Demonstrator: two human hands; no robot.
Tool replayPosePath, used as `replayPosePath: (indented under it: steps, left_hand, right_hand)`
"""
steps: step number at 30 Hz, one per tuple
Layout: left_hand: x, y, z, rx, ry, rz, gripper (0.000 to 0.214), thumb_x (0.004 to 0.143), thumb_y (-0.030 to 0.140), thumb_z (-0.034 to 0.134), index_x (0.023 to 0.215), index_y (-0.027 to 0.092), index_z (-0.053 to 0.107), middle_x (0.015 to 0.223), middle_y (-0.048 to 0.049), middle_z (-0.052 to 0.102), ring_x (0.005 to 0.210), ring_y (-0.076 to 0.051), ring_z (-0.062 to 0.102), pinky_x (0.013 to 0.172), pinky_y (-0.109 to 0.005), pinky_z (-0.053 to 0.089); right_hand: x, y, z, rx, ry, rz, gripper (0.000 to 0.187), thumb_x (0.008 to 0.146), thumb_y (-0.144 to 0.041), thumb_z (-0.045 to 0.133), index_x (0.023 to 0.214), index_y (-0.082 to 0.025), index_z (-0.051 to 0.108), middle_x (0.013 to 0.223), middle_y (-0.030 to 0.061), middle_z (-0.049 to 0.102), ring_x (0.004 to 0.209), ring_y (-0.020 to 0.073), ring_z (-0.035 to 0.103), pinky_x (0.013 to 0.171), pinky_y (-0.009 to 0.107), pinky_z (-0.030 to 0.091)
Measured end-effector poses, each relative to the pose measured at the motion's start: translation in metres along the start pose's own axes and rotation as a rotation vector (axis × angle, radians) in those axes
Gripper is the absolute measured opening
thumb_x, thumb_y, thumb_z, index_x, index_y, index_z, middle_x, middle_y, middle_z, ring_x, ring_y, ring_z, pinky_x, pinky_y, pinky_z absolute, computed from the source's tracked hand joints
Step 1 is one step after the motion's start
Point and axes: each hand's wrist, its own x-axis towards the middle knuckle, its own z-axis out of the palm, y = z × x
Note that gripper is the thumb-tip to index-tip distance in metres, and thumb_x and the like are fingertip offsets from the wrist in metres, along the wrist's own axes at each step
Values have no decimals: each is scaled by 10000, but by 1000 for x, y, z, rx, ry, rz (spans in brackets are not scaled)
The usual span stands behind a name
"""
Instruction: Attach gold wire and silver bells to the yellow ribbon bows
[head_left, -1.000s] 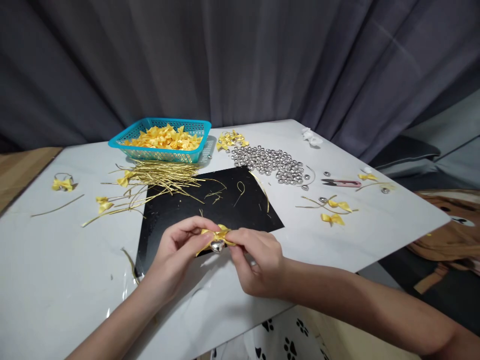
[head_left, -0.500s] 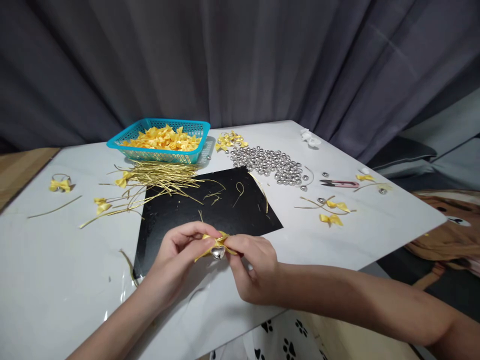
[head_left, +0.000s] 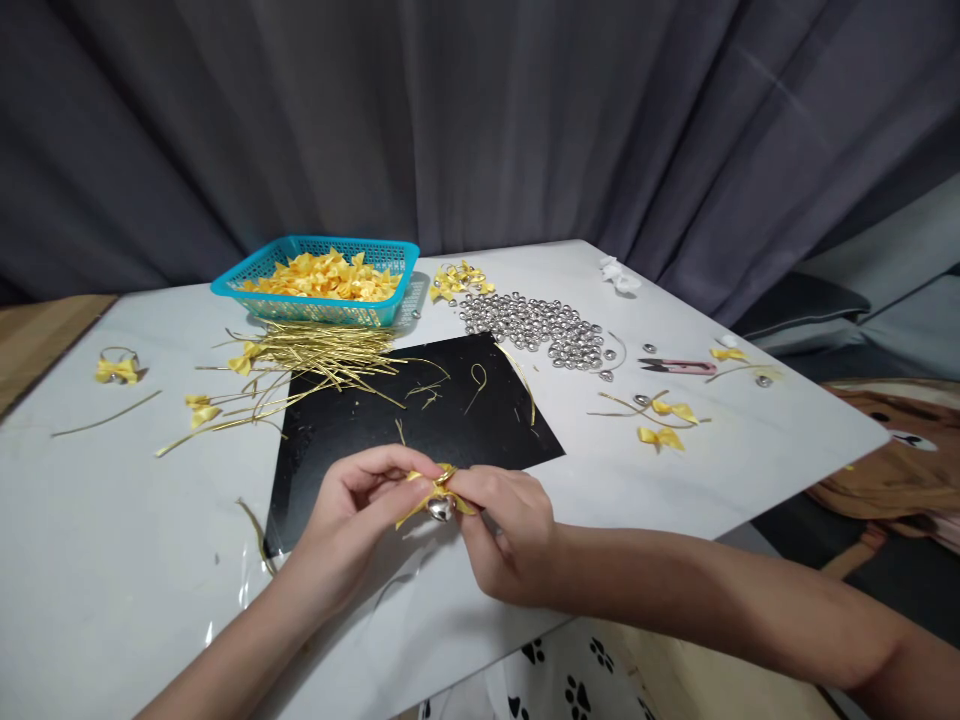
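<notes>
My left hand [head_left: 352, 510] and my right hand [head_left: 504, 530] meet over the near edge of a black mat [head_left: 405, 420]. Both pinch a small yellow ribbon bow [head_left: 439, 480] from either side, fingers closed on it. A silver heart bell [head_left: 440, 510] hangs just under the bow between my fingertips. A thin gold tie runs down-left from the bow, below my left fingers.
A blue basket [head_left: 315, 290] of yellow bows stands at the back, a bundle of gold ties [head_left: 322, 350] before it. Silver bells [head_left: 540, 328] lie in a heap back right. Pink snips [head_left: 679, 367] and loose bows [head_left: 664, 425] lie right; another bow [head_left: 116, 370] far left.
My hands stay pinched on the bow; they have shifted a little, and the bell now hangs slightly lower. Nothing else on the table has moved.
</notes>
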Motion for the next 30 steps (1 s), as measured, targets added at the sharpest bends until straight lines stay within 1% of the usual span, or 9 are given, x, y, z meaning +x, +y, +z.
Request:
replayPosePath:
  steps: [3, 6, 8, 10, 15, 18, 21, 25, 30]
  left_hand:
    - [0, -1, -2, 9, -7, 25, 107, 580, 246, 790, 584, 183, 704, 553, 3, 657, 498, -69, 563, 485, -123, 434]
    - [0, -4, -8, 89, -26, 116, 61, 659, 241, 743, 635, 199, 705, 600, 5, 672, 524, -67, 572, 495, -120, 440]
    - [-1, -6, -11, 197, -33, 229, 27, 718, 218, 696, 691, 214, 701, 650, 8, 680, 550, -68, 580, 508, -123, 448]
    - [-3, -7, -11, 304, -12, 371, 65, 752, 173, 656, 763, 230, 685, 687, 17, 675, 579, -69, 591, 528, -124, 461]
    - [-9, -10, -6, 501, 75, 682, 207, 752, 52, 593, 874, 219, 583, 747, 20, 626, 659, -86, 615, 585, -153, 500]
    - [-10, -10, -5, 595, 37, 899, 271, 718, -12, 567, 878, 204, 531, 746, 6, 613, 718, -126, 627, 620, -217, 526]
    - [-8, -9, -8, 713, -22, 1093, 315, 685, -40, 565, 865, 210, 503, 707, 8, 633, 714, -146, 639, 616, -251, 539]
    - [-6, -7, -12, 864, -44, 1197, 262, 691, -13, 552, 779, 223, 480, 704, -1, 668, 722, -139, 644, 592, -217, 539]
    - [-8, -9, -17, 1055, -82, 1275, 266, 692, -36, 536, 712, 219, 467, 728, 12, 690, 802, -115, 641, 727, -175, 530]
  right_hand:
    - [1, 1, 0, 0, -5, -6, 262, 745, -6, 409, 927, -170, 501, 589, -22, 524, 463, 87, 423, 431, 194, 394]
    - [0, 2, 1, -6, -10, -1, 240, 782, -15, 420, 937, -176, 509, 578, -29, 526, 460, 83, 437, 424, 192, 387]
    - [-1, 3, 1, -5, -12, 11, 226, 816, -32, 427, 958, -183, 516, 601, -26, 560, 479, 79, 479, 437, 187, 404]
    - [-3, 4, 1, -7, -18, 27, 223, 836, -43, 436, 981, -187, 524, 636, -20, 599, 509, 76, 527, 460, 181, 428]
    - [-2, 6, 1, -57, 3, 9, 203, 854, -63, 465, 999, -182, 542, 679, -13, 660, 563, 76, 606, 496, 174, 467]
    - [-1, 10, 0, -66, 10, -33, 226, 848, -46, 455, 1006, -183, 542, 719, -16, 693, 579, 67, 630, 486, 171, 463]
    - [0, 14, -2, -47, -13, -87, 252, 852, -50, 455, 1050, -182, 538, 851, 4, 723, 699, 66, 670, 528, 163, 489]
    - [-1, 17, -3, -46, -45, -130, 247, 868, -67, 450, 1081, -150, 542, 970, 58, 718, 870, 81, 681, 594, 149, 524]
    - [-2, 18, -4, -27, -49, -156, 278, 844, -44, 456, 1092, -135, 543, 1047, 89, 699, 948, 92, 667, 636, 150, 541]
